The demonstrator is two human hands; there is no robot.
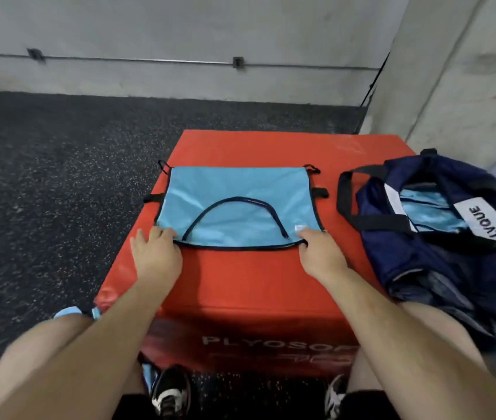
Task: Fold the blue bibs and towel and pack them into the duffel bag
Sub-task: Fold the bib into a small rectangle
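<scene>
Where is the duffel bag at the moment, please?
In the head view, the navy duffel bag lies open on the right, over the right edge of the red box, beside the blue bib spread there.

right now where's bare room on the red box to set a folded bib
Bare: red box top between bib and its front edge; narrower strip beyond the bib. Crowded right side, where the duffel bag and straps lie.
</scene>
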